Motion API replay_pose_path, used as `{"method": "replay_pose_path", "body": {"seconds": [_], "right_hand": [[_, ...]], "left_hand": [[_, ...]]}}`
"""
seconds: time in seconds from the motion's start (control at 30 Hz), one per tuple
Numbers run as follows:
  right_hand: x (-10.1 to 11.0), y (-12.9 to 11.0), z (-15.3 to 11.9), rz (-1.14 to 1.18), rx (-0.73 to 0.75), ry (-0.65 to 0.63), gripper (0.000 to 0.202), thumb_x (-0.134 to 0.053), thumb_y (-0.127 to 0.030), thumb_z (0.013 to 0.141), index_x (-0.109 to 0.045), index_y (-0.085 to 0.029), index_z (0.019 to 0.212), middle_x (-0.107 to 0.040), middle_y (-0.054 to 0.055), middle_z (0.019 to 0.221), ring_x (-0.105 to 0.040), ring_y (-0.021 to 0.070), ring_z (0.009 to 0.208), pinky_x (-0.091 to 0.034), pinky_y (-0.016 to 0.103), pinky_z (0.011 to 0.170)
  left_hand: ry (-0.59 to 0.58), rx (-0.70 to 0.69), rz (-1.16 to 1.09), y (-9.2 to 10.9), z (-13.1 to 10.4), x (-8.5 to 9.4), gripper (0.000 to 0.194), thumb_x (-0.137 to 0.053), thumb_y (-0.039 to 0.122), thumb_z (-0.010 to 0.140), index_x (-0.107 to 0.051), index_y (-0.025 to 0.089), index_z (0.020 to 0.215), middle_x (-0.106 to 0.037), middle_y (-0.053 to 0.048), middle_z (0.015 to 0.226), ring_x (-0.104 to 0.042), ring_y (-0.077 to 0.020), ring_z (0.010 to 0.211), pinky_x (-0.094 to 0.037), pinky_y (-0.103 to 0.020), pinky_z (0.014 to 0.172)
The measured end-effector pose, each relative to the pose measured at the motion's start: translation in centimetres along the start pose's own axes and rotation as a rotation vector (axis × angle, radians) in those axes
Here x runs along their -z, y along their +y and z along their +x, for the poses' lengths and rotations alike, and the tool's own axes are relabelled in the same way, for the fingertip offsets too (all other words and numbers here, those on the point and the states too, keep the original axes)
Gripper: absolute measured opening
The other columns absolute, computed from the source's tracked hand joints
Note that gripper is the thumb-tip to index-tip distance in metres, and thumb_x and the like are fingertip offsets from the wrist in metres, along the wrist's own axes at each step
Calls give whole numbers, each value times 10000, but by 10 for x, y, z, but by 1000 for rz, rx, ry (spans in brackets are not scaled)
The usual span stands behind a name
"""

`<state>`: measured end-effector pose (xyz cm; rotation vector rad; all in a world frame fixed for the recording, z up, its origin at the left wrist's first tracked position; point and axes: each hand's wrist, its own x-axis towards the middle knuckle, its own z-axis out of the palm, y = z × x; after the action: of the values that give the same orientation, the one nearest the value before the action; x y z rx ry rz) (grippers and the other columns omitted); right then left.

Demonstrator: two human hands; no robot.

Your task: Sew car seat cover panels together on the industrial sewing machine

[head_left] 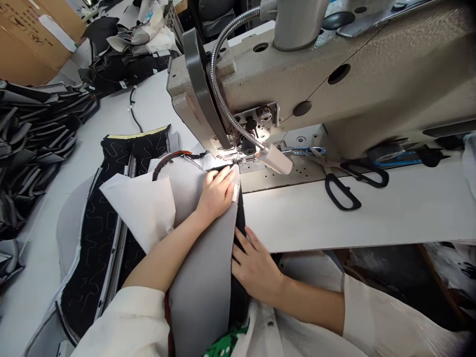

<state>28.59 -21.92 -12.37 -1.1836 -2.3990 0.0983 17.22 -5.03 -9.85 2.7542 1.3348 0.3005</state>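
A long grey fabric panel (203,277) with a black strip (240,297) along its right edge runs up to the presser foot (238,157) of the sewing machine (316,74). My left hand (217,196) lies on the panel just before the foot, fingers flat and close together, beside a small white tag (235,192). Lower down, my right hand (256,267) rests at the panel's right edge, its fingers stretched out over the black strip; its thumb is hidden. A white cloth piece (143,206) sticks out left of my left forearm.
Black-handled scissors (342,191) lie on the white table (357,225) right of the needle. Black quilted fabric (91,258) with a zipper spreads at left. Stacked fabric pieces (33,148) and a cardboard box (37,42) stand far left. A lamp (275,158) hangs by the needle.
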Motion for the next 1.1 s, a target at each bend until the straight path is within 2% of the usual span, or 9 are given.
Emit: {"method": "replay_pose_path", "body": {"seconds": [0.23,0.47,0.9,1.1], "right_hand": [[-7,4,-1,9,18,25,270,-539,-169,848,-655,-164,1092,-564,130,1239,-399,329,1270,-304,538,1072],[3,15,2,46,76,-31,262,-538,-166,850,-643,-174,1091,-519,114,1301,-377,329,1289,-318,538,1072],[9,24,5,11,81,-50,239,-530,-170,855,-653,-161,1060,-572,105,1231,-410,323,1263,-334,517,1073],[10,24,5,-37,144,-67,232,-512,-178,869,-659,-131,1042,-581,151,1208,-442,348,1226,-346,585,1031]], "left_hand": [[3,45,27,4,1,2,438,-304,285,940,-511,157,1304,-497,-95,1360,-484,-246,1126,-362,-396,955],[32,43,20,3,3,1,434,-296,292,945,-538,163,1281,-517,-91,1339,-494,-235,1093,-362,-378,953],[41,71,65,11,12,2,430,-317,285,936,-543,177,1286,-528,-37,1335,-487,-250,1086,-366,-378,954],[81,95,89,11,14,-3,411,-359,298,919,-576,197,1253,-537,-39,1327,-460,-276,1093,-379,-406,943]]}}
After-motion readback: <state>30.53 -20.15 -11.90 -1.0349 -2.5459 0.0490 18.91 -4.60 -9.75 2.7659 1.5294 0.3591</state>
